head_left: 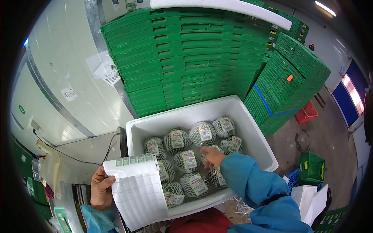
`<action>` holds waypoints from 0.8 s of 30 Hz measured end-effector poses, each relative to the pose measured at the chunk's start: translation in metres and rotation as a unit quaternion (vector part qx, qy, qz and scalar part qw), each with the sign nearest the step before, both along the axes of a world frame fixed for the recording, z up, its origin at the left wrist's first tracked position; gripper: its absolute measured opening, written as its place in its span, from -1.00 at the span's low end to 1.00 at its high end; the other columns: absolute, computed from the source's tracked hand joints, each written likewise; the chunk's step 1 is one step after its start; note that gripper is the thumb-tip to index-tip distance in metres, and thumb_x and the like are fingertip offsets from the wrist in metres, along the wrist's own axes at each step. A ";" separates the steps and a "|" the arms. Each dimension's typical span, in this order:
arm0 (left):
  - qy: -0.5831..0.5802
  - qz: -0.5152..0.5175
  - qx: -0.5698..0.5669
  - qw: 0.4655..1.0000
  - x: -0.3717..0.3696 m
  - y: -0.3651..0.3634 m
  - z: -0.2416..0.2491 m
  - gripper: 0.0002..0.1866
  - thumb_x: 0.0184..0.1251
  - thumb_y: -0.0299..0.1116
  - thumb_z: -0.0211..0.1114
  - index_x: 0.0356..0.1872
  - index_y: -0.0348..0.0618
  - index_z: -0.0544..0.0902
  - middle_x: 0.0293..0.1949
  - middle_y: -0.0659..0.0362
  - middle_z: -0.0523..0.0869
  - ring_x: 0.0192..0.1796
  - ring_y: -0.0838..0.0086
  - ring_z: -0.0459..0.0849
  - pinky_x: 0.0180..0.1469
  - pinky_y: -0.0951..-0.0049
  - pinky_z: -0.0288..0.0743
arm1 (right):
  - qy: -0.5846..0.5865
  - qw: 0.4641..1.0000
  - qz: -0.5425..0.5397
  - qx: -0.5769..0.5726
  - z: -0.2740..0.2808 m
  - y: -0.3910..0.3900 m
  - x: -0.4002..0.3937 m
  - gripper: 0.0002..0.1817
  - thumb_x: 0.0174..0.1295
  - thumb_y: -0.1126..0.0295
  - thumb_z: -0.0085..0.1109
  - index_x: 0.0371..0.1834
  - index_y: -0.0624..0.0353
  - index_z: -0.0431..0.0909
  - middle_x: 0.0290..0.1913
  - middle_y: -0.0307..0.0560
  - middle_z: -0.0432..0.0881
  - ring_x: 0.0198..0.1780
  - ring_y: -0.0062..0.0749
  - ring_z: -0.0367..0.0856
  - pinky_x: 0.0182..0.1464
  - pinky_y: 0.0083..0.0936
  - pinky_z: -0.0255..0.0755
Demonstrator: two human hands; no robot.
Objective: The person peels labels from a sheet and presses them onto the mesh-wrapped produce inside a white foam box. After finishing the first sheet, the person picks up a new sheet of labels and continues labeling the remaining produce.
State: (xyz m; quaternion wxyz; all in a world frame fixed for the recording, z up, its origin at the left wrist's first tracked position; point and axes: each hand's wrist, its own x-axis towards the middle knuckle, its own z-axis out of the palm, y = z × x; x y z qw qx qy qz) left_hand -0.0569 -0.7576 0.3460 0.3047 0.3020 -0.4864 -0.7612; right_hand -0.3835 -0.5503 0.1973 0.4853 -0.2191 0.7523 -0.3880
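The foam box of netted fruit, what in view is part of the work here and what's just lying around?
In use:
- white foam box
- netted fruit
- label sheet, in left hand
- right hand, on a fruit

Lying about:
- stacked green crates
- red basket
- loose foam pieces

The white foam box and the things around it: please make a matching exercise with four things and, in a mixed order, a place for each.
Things:
1. right hand
2. left hand
3. sheet of labels
4. green crates

Places:
A. stacked behind the foam box
B. over the box's near left corner
C. inside the box, on the netted fruits
D. outside the box, gripping the sheet's left edge

Pairs: 1-C, 2-D, 3-B, 4-A
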 end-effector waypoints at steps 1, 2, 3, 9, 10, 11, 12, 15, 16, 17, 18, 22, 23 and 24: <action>0.001 -0.009 0.010 1.000 -0.002 0.001 0.002 -0.61 -0.05 -0.64 0.25 -0.08 -0.30 0.55 -0.21 0.07 0.69 -0.17 0.42 0.67 -0.01 0.43 0.52 | 0.000 1.000 0.001 0.000 0.005 0.002 -0.011 -0.50 0.14 0.61 -0.20 0.23 0.29 0.23 0.00 0.13 0.48 -0.53 -0.39 0.54 -0.54 -0.42 0.42; 0.001 -0.018 0.019 1.000 -0.003 0.003 0.004 -0.61 -0.04 -0.65 0.24 -0.08 -0.29 0.55 -0.21 0.07 0.69 -0.17 0.42 0.67 -0.02 0.42 0.53 | 0.034 0.999 -0.028 -0.031 0.009 0.005 -0.023 -0.50 0.19 0.55 -0.17 0.26 0.27 0.22 0.05 0.12 0.46 -0.48 -0.39 0.55 -0.49 -0.42 0.44; 0.001 -0.017 0.018 1.000 -0.004 0.004 0.005 -0.61 -0.04 -0.65 0.24 -0.08 -0.29 0.55 -0.21 0.07 0.69 -0.17 0.42 0.67 -0.02 0.42 0.53 | 0.068 0.994 -0.058 -0.062 0.013 0.005 -0.030 -0.50 0.24 0.50 -0.15 0.29 0.25 0.20 0.09 0.10 0.45 -0.43 -0.40 0.56 -0.43 -0.42 0.45; 0.000 -0.104 0.034 0.994 -0.024 0.006 -0.008 -0.65 0.01 -0.66 0.23 -0.08 -0.31 0.56 -0.18 0.10 0.67 -0.15 0.45 0.64 -0.01 0.41 0.50 | -0.170 0.949 0.070 -0.256 0.103 -0.027 0.047 -0.43 0.34 0.05 -0.06 0.27 0.22 0.27 0.08 -0.05 0.45 -0.08 -0.48 0.49 -0.01 -0.49 0.37; -0.005 -0.114 0.020 0.993 -0.027 0.006 -0.014 -0.66 0.04 -0.66 0.23 -0.08 -0.31 0.56 -0.19 0.11 0.67 -0.16 0.46 0.63 -0.02 0.41 0.50 | -0.160 0.951 0.083 -0.253 0.116 -0.031 0.059 -0.49 0.31 0.13 0.04 0.20 0.24 0.34 -0.03 -0.13 0.49 -0.04 -0.57 0.44 0.01 -0.60 0.33; -0.002 -0.126 0.009 0.992 -0.030 0.006 -0.016 -0.68 0.07 -0.64 0.23 -0.09 -0.30 0.56 -0.19 0.12 0.67 -0.16 0.48 0.63 -0.02 0.43 0.49 | -0.111 0.949 0.118 -0.271 0.116 -0.036 0.067 -0.51 0.29 0.19 0.09 0.19 0.25 0.34 -0.06 -0.15 0.49 -0.04 -0.60 0.43 -0.01 -0.61 0.33; 0.002 -0.142 0.002 0.990 -0.033 0.009 -0.016 -0.70 0.10 -0.63 0.24 -0.09 -0.29 0.56 -0.19 0.14 0.67 -0.17 0.50 0.62 -0.03 0.45 0.49 | -0.061 0.944 0.149 -0.286 0.116 -0.038 0.072 -0.51 0.26 0.25 0.15 0.19 0.25 0.34 -0.09 -0.18 0.50 -0.04 -0.63 0.41 -0.04 -0.62 0.34; -0.007 -0.154 0.025 0.988 -0.042 0.021 0.000 -0.74 0.16 -0.60 0.24 -0.09 -0.30 0.56 -0.21 0.17 0.67 -0.20 0.57 0.60 -0.10 0.54 0.49 | 0.016 0.956 0.170 -0.238 0.122 -0.038 0.077 -0.54 0.21 0.34 0.20 0.15 0.25 0.38 -0.10 -0.17 0.51 -0.04 -0.61 0.42 -0.03 -0.58 0.37; -0.017 -0.148 0.020 0.989 -0.044 0.025 0.001 -0.77 0.18 -0.58 0.25 -0.11 -0.31 0.57 -0.24 0.18 0.67 -0.23 0.59 0.60 -0.14 0.56 0.49 | 0.029 0.955 0.181 -0.233 0.125 -0.036 0.080 -0.55 0.22 0.33 0.20 0.15 0.25 0.39 -0.10 -0.15 0.53 -0.04 -0.57 0.45 -0.03 -0.55 0.38; -0.014 -0.147 0.021 0.989 -0.044 0.025 -0.004 -0.77 0.18 -0.58 0.25 -0.11 -0.31 0.57 -0.24 0.18 0.67 -0.23 0.59 0.60 -0.14 0.56 0.49 | 0.031 0.955 0.183 -0.231 0.129 -0.035 0.082 -0.55 0.22 0.33 0.20 0.15 0.25 0.39 -0.10 -0.15 0.53 -0.04 -0.57 0.45 -0.03 -0.55 0.38; -0.032 -0.147 -0.015 0.989 -0.045 0.024 -0.012 -0.79 0.20 -0.54 0.26 -0.13 -0.31 0.58 -0.28 0.19 0.67 -0.27 0.62 0.58 -0.19 0.60 0.48 | 0.064 0.941 0.191 -0.272 0.133 -0.034 0.084 -0.56 0.20 0.30 0.19 0.10 0.28 0.42 -0.10 -0.08 0.54 -0.08 -0.50 0.48 -0.05 -0.55 0.38; -0.078 -0.171 -0.152 0.970 -0.046 0.026 -0.016 -0.82 0.23 -0.46 0.29 -0.19 -0.32 0.61 -0.39 0.22 0.66 -0.35 0.68 0.53 -0.32 0.67 0.44 | 0.215 0.879 0.218 -0.365 0.148 -0.055 0.084 -0.63 0.19 0.28 0.16 -0.05 0.33 0.48 -0.23 0.05 0.59 -0.21 -0.40 0.56 -0.19 -0.50 0.41; -0.088 -0.180 -0.180 0.963 -0.048 0.027 -0.011 -0.83 0.22 -0.46 0.30 -0.20 -0.32 0.60 -0.39 0.23 0.65 -0.34 0.71 0.51 -0.30 0.67 0.42 | 0.200 0.892 0.243 -0.325 0.163 -0.060 0.089 -0.71 0.15 0.34 0.14 -0.14 0.33 0.51 -0.36 0.07 0.60 -0.32 -0.27 0.59 -0.30 -0.36 0.40; -0.088 -0.183 -0.179 0.963 -0.049 0.027 -0.010 -0.83 0.22 -0.46 0.30 -0.20 -0.32 0.60 -0.39 0.23 0.65 -0.34 0.71 0.51 -0.30 0.67 0.42 | 0.200 0.893 0.240 -0.324 0.166 -0.064 0.095 -0.71 0.15 0.34 0.14 -0.14 0.33 0.51 -0.36 0.07 0.60 -0.32 -0.27 0.59 -0.30 -0.36 0.40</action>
